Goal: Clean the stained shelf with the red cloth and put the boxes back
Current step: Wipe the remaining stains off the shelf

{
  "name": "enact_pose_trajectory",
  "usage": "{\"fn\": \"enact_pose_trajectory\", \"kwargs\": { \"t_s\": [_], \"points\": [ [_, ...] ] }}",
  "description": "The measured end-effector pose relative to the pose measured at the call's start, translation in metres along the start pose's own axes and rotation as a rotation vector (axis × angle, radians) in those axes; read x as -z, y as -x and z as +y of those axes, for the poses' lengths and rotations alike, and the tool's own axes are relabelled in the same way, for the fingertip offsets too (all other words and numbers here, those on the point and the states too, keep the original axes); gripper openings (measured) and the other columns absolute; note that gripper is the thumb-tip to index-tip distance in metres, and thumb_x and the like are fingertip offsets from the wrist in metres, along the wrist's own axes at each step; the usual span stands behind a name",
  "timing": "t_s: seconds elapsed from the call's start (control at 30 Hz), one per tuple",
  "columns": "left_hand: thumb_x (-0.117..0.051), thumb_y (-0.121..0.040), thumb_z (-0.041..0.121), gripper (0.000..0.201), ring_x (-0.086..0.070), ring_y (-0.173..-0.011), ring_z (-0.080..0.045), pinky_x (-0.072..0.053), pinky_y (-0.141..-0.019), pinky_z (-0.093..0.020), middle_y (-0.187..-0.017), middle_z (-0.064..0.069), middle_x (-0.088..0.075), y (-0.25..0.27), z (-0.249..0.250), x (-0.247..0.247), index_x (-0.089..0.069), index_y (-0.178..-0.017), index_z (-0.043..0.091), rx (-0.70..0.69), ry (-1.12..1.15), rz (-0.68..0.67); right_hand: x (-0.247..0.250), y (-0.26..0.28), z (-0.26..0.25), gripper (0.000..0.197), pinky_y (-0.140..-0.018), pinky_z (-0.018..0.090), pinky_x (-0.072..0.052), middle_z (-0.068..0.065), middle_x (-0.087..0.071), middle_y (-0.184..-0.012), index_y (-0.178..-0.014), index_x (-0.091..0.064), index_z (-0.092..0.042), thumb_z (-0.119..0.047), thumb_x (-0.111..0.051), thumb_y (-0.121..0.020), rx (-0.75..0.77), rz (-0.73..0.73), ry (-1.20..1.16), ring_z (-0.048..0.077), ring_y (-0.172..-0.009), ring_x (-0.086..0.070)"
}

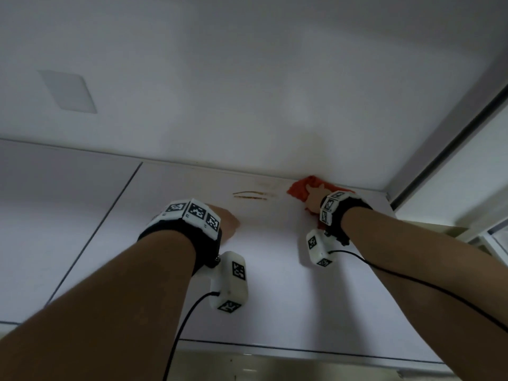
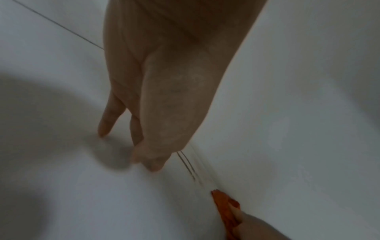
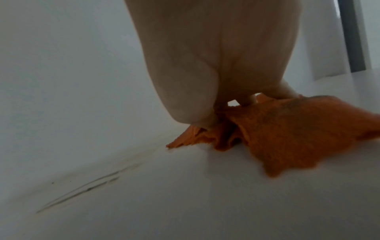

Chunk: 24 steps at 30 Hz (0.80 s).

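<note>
The white shelf [image 1: 275, 270] carries thin brown stain streaks [image 1: 253, 195] near its back edge; they also show in the wrist views [image 2: 188, 164] [image 3: 90, 188]. Just right of them lies the red cloth [image 1: 298, 189] [image 3: 287, 134] [image 2: 225, 204], bunched, against the back wall. My right hand [image 1: 316, 196] [image 3: 205, 97] [image 2: 255, 225] presses down on the cloth with its fingers laid over it. My left hand [image 1: 225, 220] [image 2: 133, 152] rests on the bare shelf left of the streaks, fingers straight and holding nothing. No boxes show on the shelf.
A white wall [image 1: 247, 92] rises behind the shelf, with a pale square plate [image 1: 68, 90] on it. A seam [image 1: 121, 199] divides the shelf from a white panel on the left. A dark frame [image 1: 450, 144] borders the right, with a beige edge [image 1: 450, 231] below it.
</note>
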<state>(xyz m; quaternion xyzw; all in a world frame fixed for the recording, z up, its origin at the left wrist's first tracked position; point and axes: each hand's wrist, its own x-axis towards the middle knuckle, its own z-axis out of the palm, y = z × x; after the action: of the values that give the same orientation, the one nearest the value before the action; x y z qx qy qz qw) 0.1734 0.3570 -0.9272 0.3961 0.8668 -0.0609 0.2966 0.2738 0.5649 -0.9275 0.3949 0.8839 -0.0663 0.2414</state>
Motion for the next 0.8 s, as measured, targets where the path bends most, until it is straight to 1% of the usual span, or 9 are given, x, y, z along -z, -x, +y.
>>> {"fn": "enact_pose_trajectory", "kwargs": {
  "t_s": [0.1, 0.23, 0.4, 0.5, 0.57, 0.63, 0.7, 0.73, 0.8],
  "points": [
    [-0.034, -0.102, 0.018, 0.041, -0.039, -0.136, -0.026, -0.031, -0.110, -0.031, -0.148, -0.011, -0.041, 0.006, -0.020, 0.007, -0.045, -0.141, 0.008, 0.026, 0.007, 0.057, 0.001, -0.004, -0.021, 0.062, -0.119, 0.046, -0.006, 0.017, 0.004, -0.158, -0.153, -0.001, -0.020, -0.044, -0.023, -0.101, 0.050, 0.042, -0.056, 0.039, -0.145, -0.009],
    [-0.038, -0.101, 0.017, 0.039, -0.045, -0.132, -0.026, -0.034, -0.109, -0.030, -0.145, -0.010, -0.044, 0.018, -0.053, 0.006, -0.050, -0.136, 0.009, 0.093, -0.117, 0.114, 0.003, -0.009, -0.051, 0.058, -0.118, 0.042, -0.007, 0.018, 0.001, -0.158, -0.152, -0.003, -0.016, -0.033, -0.028, -0.102, 0.077, 0.091, -0.101, 0.036, -0.145, -0.010],
    [-0.044, -0.097, 0.015, 0.035, -0.054, -0.123, -0.026, -0.044, -0.104, -0.031, -0.136, -0.007, -0.053, 0.018, -0.081, -0.001, -0.059, -0.127, 0.012, 0.109, -0.149, 0.160, 0.005, -0.015, -0.077, 0.047, -0.115, 0.035, -0.026, 0.015, -0.032, -0.151, -0.146, -0.030, -0.009, -0.027, -0.028, -0.103, 0.169, 0.088, -0.223, 0.031, -0.137, -0.035],
    [-0.043, -0.096, 0.016, 0.035, -0.055, -0.122, -0.027, -0.044, -0.103, -0.032, -0.134, -0.008, -0.055, 0.019, -0.078, -0.001, -0.061, -0.125, 0.011, 0.107, -0.154, 0.155, 0.003, -0.008, -0.104, 0.050, -0.116, 0.039, -0.024, 0.016, -0.013, -0.157, -0.151, -0.017, -0.015, -0.028, -0.024, -0.103, 0.244, 0.081, -0.257, 0.035, -0.140, -0.028],
    [-0.041, -0.097, 0.015, 0.036, -0.054, -0.123, -0.027, -0.043, -0.105, -0.033, -0.135, -0.009, -0.054, 0.020, -0.077, -0.001, -0.060, -0.127, 0.010, 0.101, -0.146, 0.163, 0.002, -0.006, -0.122, 0.050, -0.115, 0.031, -0.027, 0.015, -0.014, -0.157, -0.151, -0.015, -0.015, -0.030, -0.023, -0.104, 0.280, 0.065, -0.300, 0.036, -0.140, -0.028],
    [-0.041, -0.098, 0.014, 0.037, -0.050, -0.127, -0.026, -0.040, -0.108, -0.032, -0.140, -0.009, -0.051, 0.019, -0.076, -0.003, -0.056, -0.132, 0.009, 0.113, -0.104, 0.172, 0.000, -0.004, -0.136, 0.053, -0.094, 0.016, -0.045, 0.010, -0.041, -0.144, -0.149, -0.023, -0.012, -0.034, -0.032, -0.102, 0.321, 0.036, -0.376, 0.031, -0.126, -0.048],
    [-0.040, -0.099, 0.014, 0.038, -0.048, -0.130, -0.026, -0.039, -0.109, -0.032, -0.142, -0.009, -0.048, 0.015, -0.078, -0.003, -0.053, -0.135, 0.009, 0.131, -0.079, 0.190, -0.003, -0.004, -0.146, 0.061, -0.073, 0.018, -0.046, 0.003, -0.055, -0.112, -0.147, -0.029, -0.011, -0.045, -0.040, -0.097, 0.326, 0.048, -0.423, 0.017, -0.086, -0.060],
    [-0.040, -0.099, 0.014, 0.038, -0.047, -0.130, -0.026, -0.038, -0.108, -0.031, -0.143, -0.009, -0.048, 0.015, -0.079, -0.002, -0.052, -0.135, 0.010, 0.139, -0.085, 0.181, -0.005, -0.004, -0.151, 0.062, -0.069, 0.022, -0.047, 0.005, -0.056, -0.110, -0.147, -0.030, -0.011, -0.045, -0.042, -0.096, 0.332, 0.053, -0.452, 0.017, -0.079, -0.059],
    [-0.040, -0.100, 0.016, 0.038, -0.046, -0.131, -0.026, -0.038, -0.105, -0.030, -0.142, -0.010, -0.048, 0.012, -0.081, -0.001, -0.052, -0.136, 0.009, 0.120, -0.102, 0.145, -0.008, 0.007, -0.158, 0.054, -0.093, 0.033, -0.047, 0.013, -0.044, -0.140, -0.149, -0.025, -0.012, -0.030, -0.039, -0.100, 0.373, -0.018, -0.403, 0.029, -0.115, -0.055]
  ]
}}
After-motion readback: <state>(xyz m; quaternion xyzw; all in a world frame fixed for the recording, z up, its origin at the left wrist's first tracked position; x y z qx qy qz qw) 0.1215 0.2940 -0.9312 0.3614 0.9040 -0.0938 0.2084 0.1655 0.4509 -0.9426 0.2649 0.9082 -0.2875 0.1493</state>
